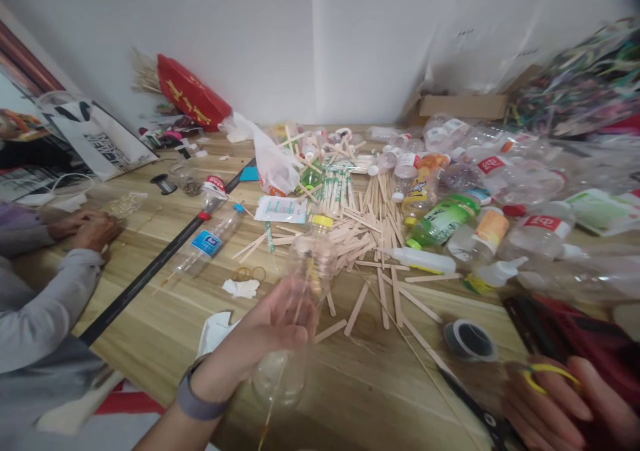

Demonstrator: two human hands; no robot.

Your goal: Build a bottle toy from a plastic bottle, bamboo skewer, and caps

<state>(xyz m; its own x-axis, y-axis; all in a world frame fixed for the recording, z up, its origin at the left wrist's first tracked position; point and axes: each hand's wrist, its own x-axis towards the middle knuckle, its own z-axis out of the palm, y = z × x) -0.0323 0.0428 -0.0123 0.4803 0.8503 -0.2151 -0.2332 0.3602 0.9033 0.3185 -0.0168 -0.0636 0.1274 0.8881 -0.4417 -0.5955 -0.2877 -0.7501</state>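
My left hand (287, 321) is wrapped round a clear plastic bottle (307, 251) with a yellow cap, tilted over the table. A thin stick or strand (270, 414) runs along the bottle and out past its base. At the lower right, my right hand (565, 404) is curled, with a yellow loop round its fingers. This loop looks like the handle of the black-bladed scissors (480, 401) beside the hand. Part of that handle is hidden and blurred. Flat wooden sticks (355, 311) lie scattered just beyond the bottle.
Many empty bottles (445, 221) crowd the right side. A roll of black tape (470, 339) lies near my right hand. At left, another person's hands (97, 231) work by a long black bar (150, 274). A blue-labelled bottle (207, 243) lies beside it.
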